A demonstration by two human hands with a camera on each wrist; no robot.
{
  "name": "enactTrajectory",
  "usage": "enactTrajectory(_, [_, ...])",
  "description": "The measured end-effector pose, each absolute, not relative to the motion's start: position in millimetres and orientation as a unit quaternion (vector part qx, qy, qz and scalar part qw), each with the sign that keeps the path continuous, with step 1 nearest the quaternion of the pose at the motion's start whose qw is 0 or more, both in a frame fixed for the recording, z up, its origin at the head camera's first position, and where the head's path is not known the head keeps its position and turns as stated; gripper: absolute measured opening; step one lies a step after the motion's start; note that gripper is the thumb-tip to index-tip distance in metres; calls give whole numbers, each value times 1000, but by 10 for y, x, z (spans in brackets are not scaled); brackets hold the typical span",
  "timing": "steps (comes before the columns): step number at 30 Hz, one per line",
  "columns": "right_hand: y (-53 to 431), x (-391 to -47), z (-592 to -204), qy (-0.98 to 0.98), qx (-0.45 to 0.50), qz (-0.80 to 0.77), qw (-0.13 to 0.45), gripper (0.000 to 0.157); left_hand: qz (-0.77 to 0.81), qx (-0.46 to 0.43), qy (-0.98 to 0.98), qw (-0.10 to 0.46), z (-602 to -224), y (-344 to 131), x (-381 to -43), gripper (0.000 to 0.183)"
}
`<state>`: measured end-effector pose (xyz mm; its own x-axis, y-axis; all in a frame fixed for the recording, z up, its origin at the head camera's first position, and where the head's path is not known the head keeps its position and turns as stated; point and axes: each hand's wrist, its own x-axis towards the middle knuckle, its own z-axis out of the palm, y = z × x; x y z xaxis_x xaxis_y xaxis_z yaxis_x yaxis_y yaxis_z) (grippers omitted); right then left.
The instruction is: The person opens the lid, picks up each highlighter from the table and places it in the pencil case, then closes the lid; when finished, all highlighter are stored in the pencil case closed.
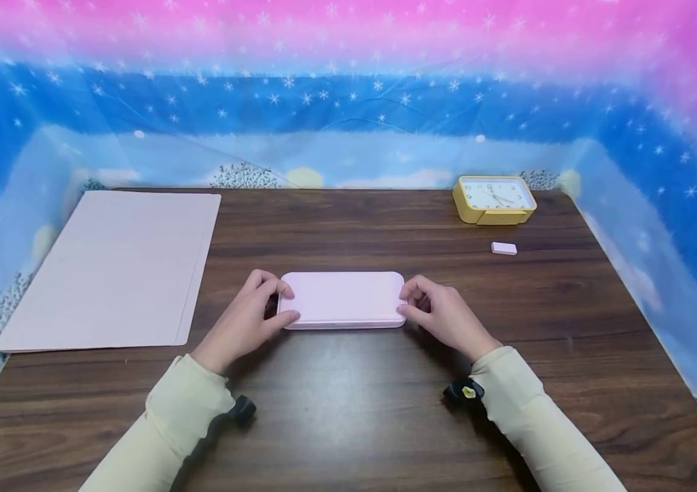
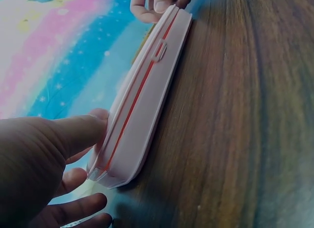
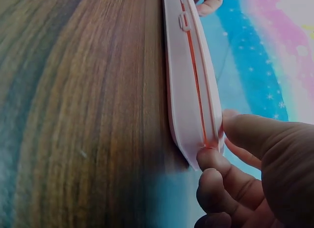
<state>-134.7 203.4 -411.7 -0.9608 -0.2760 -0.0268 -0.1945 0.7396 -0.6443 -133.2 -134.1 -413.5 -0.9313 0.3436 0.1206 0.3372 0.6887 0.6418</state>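
A pale pink pencil case (image 1: 342,298) lies at the middle of the wooden table with its long side facing me. My left hand (image 1: 250,314) grips its left end, thumb on the top near the front edge and forefinger farther back. At the opposite end, my right hand (image 1: 441,313) pinches the corner between thumb and curled fingers. In the left wrist view, a red line runs along the side of the pencil case (image 2: 140,100), crossed by a small raised latch (image 2: 159,52). The right wrist view has the fingertips (image 3: 212,156) right at that line.
Toward the back right stands a yellow alarm clock (image 1: 495,200), with a small white eraser-like block (image 1: 503,249) in front of it. A large pale folder or sheet (image 1: 121,266) covers the table's left side. Snowflake-patterned cloth (image 1: 348,102) surrounds the wooden table (image 1: 336,410).
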Motion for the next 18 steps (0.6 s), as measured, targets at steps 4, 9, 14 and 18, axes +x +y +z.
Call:
enactTrajectory(4, [2030,-1345,-4120,930,-126,-338,68,16,341,192,920,13,-4129,-1364,-1358,25])
enactTrajectory(9, [2015,-1344,-4127,929,-125,-338,78,17,328,191,925,7,-4158,-1384,-1346,27])
enactTrajectory(14, [2001,-1297,-4155,931,-119,-336,85,20,312,183,932,8,-4170,-1374,-1291,27])
enactTrajectory(18, [2005,-1220,-4122,939,-126,-316,50,19,275,183,944,10,-4114,-1367,-1259,26])
